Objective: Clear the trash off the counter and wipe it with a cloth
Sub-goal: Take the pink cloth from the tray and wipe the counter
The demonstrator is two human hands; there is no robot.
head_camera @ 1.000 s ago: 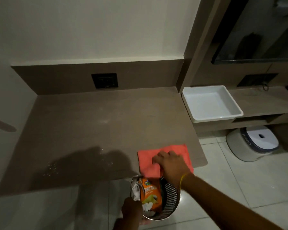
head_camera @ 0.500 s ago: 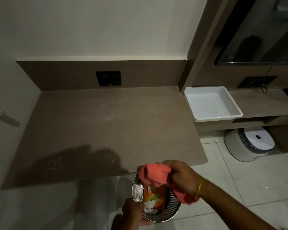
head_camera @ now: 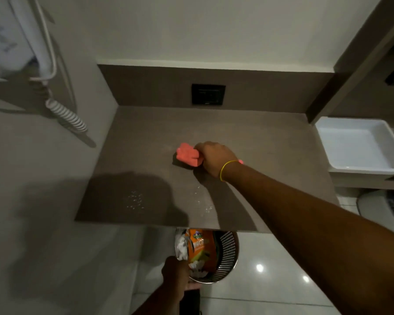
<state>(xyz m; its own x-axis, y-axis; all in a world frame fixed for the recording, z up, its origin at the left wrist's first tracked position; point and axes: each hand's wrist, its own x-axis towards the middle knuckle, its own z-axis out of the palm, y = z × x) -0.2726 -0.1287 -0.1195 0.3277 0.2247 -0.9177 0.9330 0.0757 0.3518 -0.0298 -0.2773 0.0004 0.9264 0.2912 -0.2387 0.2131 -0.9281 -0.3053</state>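
Note:
My right hand [head_camera: 215, 158] grips a bunched pink cloth [head_camera: 188, 155] and presses it on the middle of the brown counter [head_camera: 248, 142]. Small white crumbs [head_camera: 135, 201] lie near the counter's front left, and more white crumbs [head_camera: 203, 204] lie near the front edge beside my forearm. Below the front edge, my left hand [head_camera: 176, 276] holds the rim of a round metal bin [head_camera: 225, 253]. Inside the bin are an orange snack packet [head_camera: 199, 246] and crumpled white paper [head_camera: 182, 246].
A white square tray [head_camera: 355, 164] sits on a lower shelf to the right. A black wall socket [head_camera: 208, 94] is on the backsplash. A white wall unit with a coiled cord [head_camera: 65, 114] hangs at the left. A white round appliance [head_camera: 382, 208] stands on the tiled floor.
My right hand lifted the pink cloth off the front edge, bunched it, and carried it up to the middle of the counter. The view shifted right and closer. The bin stays in my left hand.

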